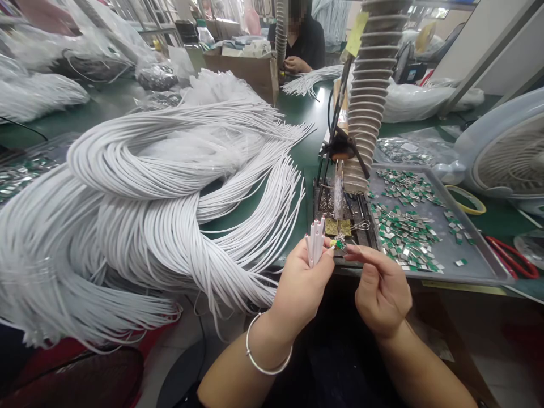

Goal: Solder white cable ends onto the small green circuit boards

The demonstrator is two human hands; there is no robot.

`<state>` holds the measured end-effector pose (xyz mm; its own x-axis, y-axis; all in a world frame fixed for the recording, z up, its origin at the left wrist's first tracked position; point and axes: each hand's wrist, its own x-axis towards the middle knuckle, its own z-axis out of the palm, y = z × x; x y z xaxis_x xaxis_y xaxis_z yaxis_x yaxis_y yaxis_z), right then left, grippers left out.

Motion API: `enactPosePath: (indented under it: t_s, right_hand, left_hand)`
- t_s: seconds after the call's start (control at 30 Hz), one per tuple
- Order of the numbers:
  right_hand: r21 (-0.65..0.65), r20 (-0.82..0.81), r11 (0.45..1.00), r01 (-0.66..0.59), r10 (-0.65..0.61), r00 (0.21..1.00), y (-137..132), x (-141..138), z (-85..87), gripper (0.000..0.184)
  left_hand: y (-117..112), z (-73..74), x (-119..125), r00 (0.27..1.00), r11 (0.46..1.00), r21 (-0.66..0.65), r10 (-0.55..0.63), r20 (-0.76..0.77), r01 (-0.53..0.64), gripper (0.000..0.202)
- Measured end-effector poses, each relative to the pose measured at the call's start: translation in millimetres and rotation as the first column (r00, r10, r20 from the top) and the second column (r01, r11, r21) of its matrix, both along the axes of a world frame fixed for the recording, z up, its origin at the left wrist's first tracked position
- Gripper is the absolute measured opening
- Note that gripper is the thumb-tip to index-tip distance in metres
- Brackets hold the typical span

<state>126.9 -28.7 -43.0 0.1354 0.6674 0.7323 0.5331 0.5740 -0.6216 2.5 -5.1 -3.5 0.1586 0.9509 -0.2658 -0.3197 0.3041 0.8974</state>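
White cable ends [315, 241] clenched in the left hand [300, 289], right hand [380, 289] pinching a small green circuit board [339, 244].

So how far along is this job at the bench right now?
Already prepared: the white cables lie cut in a large loose hank. In hand: the left hand grips a few cable ends, and the right hand pinches a tiny green part beside them. Left: many green-and-silver pieces remain on the metal tray. How many cables are finished cannot be told.
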Motion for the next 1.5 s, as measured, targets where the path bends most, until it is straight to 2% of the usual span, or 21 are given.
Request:
enactPosePath:
  t_s: [0.43,0.53,0.63,1.5]
  right_hand:
    - [0.048,0.152,0.998,0.046,-0.052,0.987,10,2,10.5,0.025]
    - [0.102,0.168,0.993,0.057,-0.073,0.983,13,2,10.2,0.023]
    - [0.138,0.17,0.989,0.049,-0.072,0.983,16,2,10.0,0.024]
    - [0.128,0.167,0.99,0.052,-0.073,0.983,17,1,11.7,0.026]
  left_hand:
    - [6,6.8,2,0.998,1.0,0.007,0.015,0.057,-0.015,0.018]
    - [7,9.0,3,0.997,1.0,0.013,0.014,0.075,-0.015,0.013]
    - [8,10.0,4,0.996,1.0,0.016,0.008,0.085,-0.01,0.009]
    - [9,8.7,4,0.994,1.0,0.021,0.005,0.107,-0.007,0.006]
